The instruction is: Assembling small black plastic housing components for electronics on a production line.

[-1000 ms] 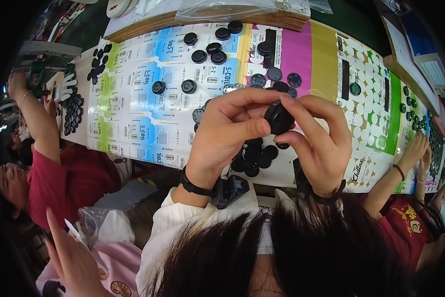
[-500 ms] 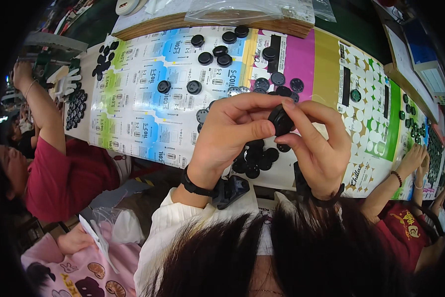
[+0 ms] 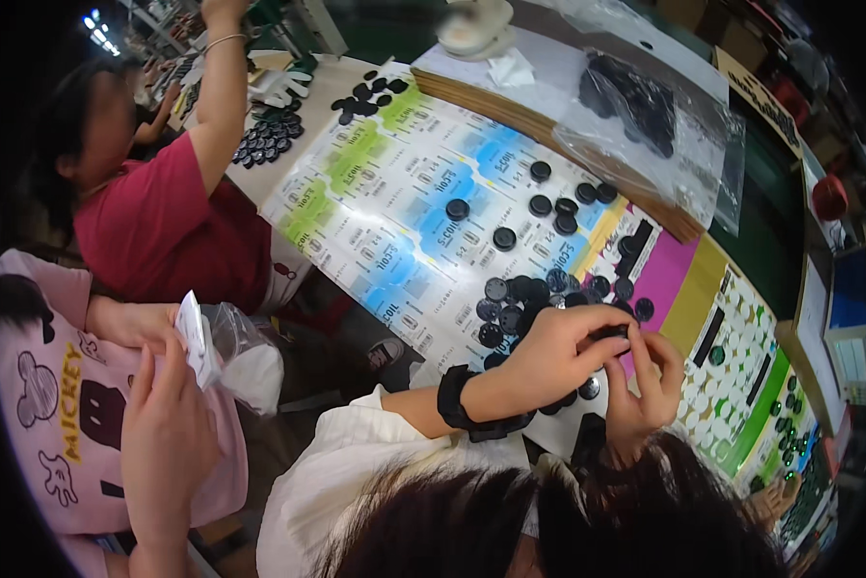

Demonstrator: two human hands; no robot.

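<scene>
Over on the far left someone in a pink top (image 3: 57,405) was holding a small white card (image 3: 193,337) up in one hand, next to a crinkly clear bag (image 3: 245,352). Beside them a person in a red shirt (image 3: 177,226) had an arm stretched up over a heap of black caps (image 3: 267,140) on the table's far end. Moving along, the table was covered in colourful printed sheets (image 3: 404,222) with loose black discs (image 3: 539,207) scattered on top. Then the person's own left hand (image 3: 553,352), black wristband (image 3: 471,409) on, was pinching a small black cap (image 3: 610,332) at the fingertips, right above the pile of discs. The right hand (image 3: 645,385) closed on the same cap from the other side, though I couldn't really see how tight. A clear bag of black parts (image 3: 645,111) sat further back on the right.
</scene>
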